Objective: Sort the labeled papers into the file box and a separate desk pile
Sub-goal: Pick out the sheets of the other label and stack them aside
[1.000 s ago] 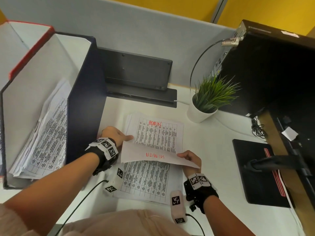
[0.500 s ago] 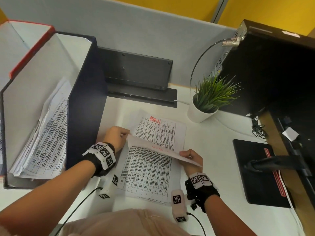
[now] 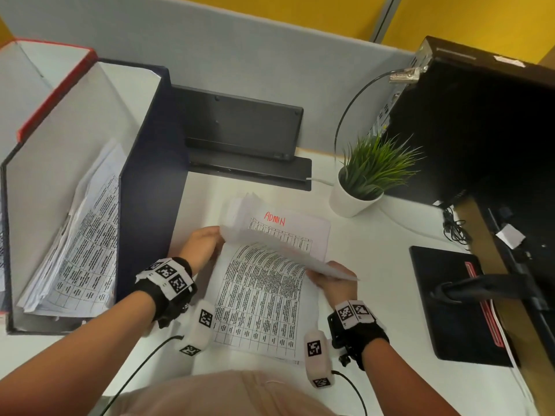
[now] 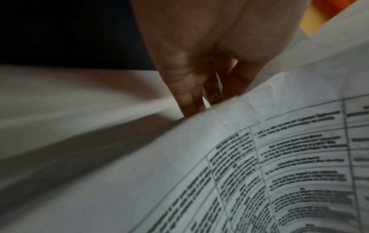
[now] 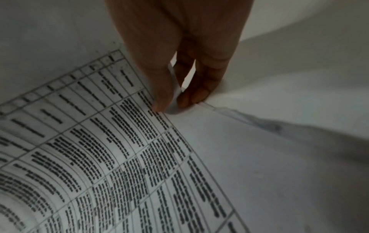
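My left hand (image 3: pixel 207 244) grips the upper left edge of a white printed sheet (image 3: pixel 279 250), and my right hand (image 3: pixel 327 276) pinches its right edge. The sheet is raised and shows almost edge-on. It hangs over a near stack of table-printed papers (image 3: pixel 258 298) and a farther pile topped by a sheet marked ADMIN in red (image 3: pixel 312 232). In the right wrist view the thumb and fingers (image 5: pixel 159 100) squeeze the paper's edge (image 5: pixel 173 107). In the left wrist view curled fingers (image 4: pixel 191 102) sit behind the paper (image 4: pixel 259 157). The navy file box (image 3: pixel 147 175) stands to the left with several papers (image 3: pixel 81 244) leaning inside.
A potted plant (image 3: pixel 369 175) stands right of the piles. An upright black device (image 3: pixel 240 127) lines the back partition. A black computer case (image 3: pixel 480 130), a black pad (image 3: pixel 450 295) and cables fill the right side. A red-edged box (image 3: pixel 54 82) stands behind the file box.
The sheet's folded-over top, which showed mirrored red lettering, has swung up and away and now shows edge-on. My left hand moved farther along with it. The right hand stayed about where it was.
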Tool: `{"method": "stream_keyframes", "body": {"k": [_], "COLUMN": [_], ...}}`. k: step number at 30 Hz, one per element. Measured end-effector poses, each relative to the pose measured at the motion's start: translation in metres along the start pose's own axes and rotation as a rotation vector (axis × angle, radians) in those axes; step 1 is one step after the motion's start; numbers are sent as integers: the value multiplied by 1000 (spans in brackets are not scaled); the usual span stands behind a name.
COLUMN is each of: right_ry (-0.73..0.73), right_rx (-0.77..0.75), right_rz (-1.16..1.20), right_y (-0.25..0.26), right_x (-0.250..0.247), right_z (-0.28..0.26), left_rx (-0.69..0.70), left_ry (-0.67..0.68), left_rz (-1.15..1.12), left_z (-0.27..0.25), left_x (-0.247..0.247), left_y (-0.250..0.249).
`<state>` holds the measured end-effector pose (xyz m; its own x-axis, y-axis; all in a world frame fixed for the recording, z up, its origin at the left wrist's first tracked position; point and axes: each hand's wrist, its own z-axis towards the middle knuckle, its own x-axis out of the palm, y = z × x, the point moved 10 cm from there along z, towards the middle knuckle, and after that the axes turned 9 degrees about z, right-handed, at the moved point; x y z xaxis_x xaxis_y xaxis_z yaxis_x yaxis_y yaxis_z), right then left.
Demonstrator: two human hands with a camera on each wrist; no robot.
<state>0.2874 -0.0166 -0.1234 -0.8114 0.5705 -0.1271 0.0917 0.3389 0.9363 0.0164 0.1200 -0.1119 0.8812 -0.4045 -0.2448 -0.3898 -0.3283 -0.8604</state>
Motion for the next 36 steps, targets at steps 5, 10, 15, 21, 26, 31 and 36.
{"method": "stream_keyframes", "body": {"k": [5, 10, 15, 21, 26, 31, 36], "right_ry": [-61, -57, -65, -88, -86, -23, 44], "right_rx": [214, 248, 263, 253, 70, -92, -26], "right_rz": [448, 482, 564, 559, 198, -21, -69], "right_y": [-23, -23, -24, -20, -7, 11, 4], "right_x": [-3, 2, 3, 3, -5, 1, 7], "right_z": [1, -3, 1, 3, 3, -1, -2], "left_rx": [-107, -144, -116, 8, 46, 69, 34], "left_ry": [-94, -5, -68, -22, -44, -71, -8], "left_rz": [3, 223, 267, 252, 79, 58, 35], "left_z": [7, 13, 17, 11, -3, -13, -13], "left_x": [-11, -5, -4, -2, -3, -4, 7], "left_y": [2, 2, 1, 5, 11, 2, -11]}}
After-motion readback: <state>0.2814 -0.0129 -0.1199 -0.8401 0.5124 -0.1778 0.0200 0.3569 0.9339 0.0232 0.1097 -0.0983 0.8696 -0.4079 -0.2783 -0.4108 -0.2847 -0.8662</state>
